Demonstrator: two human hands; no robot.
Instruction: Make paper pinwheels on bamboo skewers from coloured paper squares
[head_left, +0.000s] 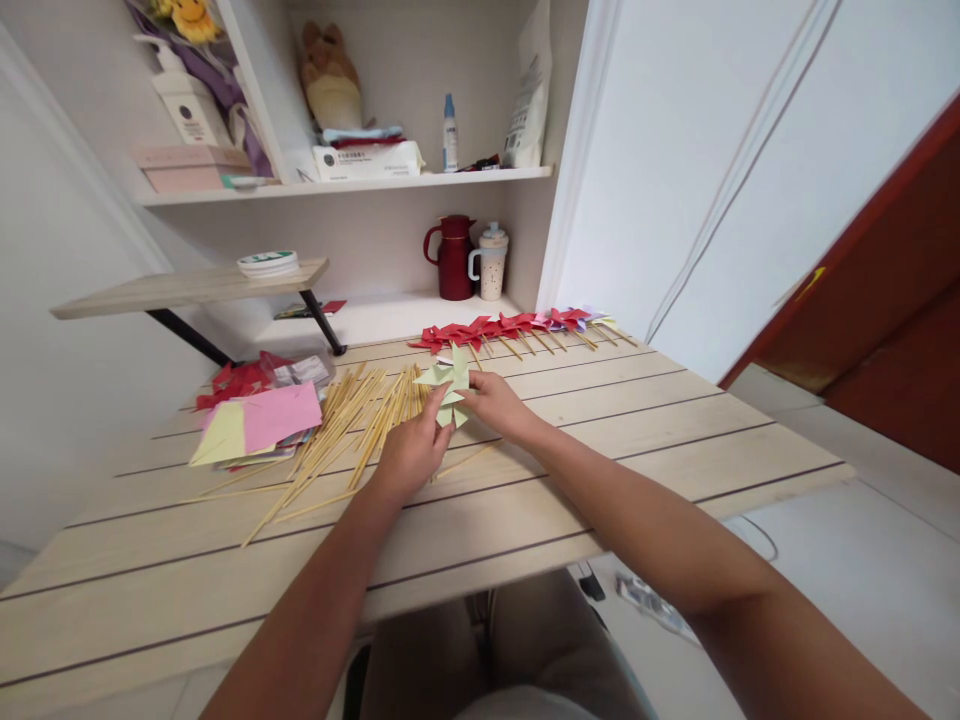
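Observation:
Both my hands meet around a pale green paper pinwheel (pixel 454 372) above the middle of the table. My left hand (pixel 414 448) grips its lower left side between thumb and fingers. From the right, my right hand (pixel 493 402) pinches the pinwheel near its centre, fingertips partly hidden behind the paper. Just left of the pinwheel lies a loose heap of thin wooden sticks (pixel 337 425). Farther back, a row of finished pinwheels on sticks (pixel 517 325), mostly red with some purple and yellow, rests along the table's rear edge.
Pink and yellow paper sheets (pixel 281 415) are stacked at the left, beside red paper pieces (pixel 238 382) and a clear plastic box (pixel 301 370). A small raised shelf (pixel 187 288) carries tape rolls (pixel 268 264). A red jug (pixel 455 260) and a lidded cup (pixel 492 265) stand behind.

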